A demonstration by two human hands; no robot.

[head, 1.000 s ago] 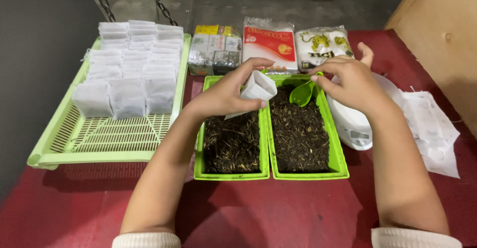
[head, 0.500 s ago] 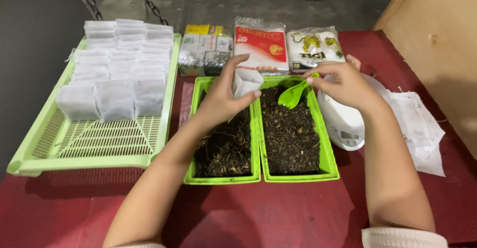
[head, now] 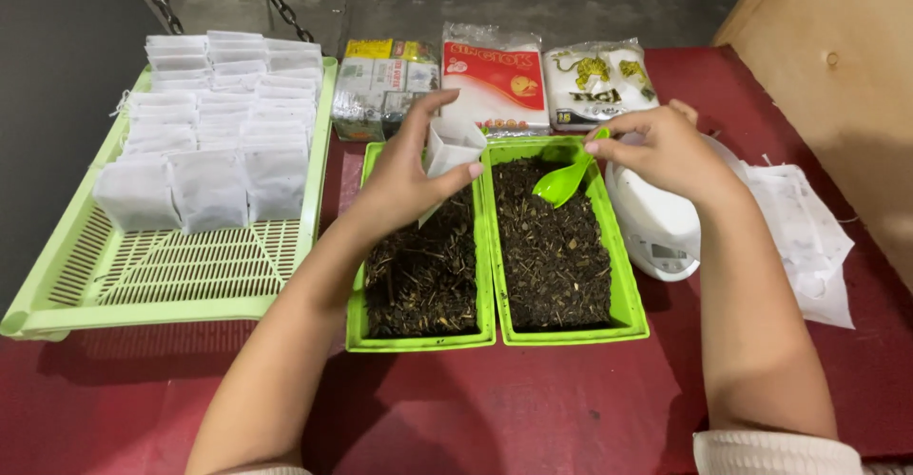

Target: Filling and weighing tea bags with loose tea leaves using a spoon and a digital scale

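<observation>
Sachet (head: 450, 149) in left grip | red table (head: 533, 408) | grey floor (head: 380, 0)

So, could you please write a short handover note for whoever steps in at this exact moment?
Left hand: holds a small white bag open above the two green tubs.
Right hand: holds a green scoop over the right tub of dark loose leaf.
Left tub also holds leaf.
White scale sits under the right wrist.
Done: rows of filled white bags lie in the slatted green tray.
Left: the held bag looks unfilled; empty bags lie far right.
</observation>
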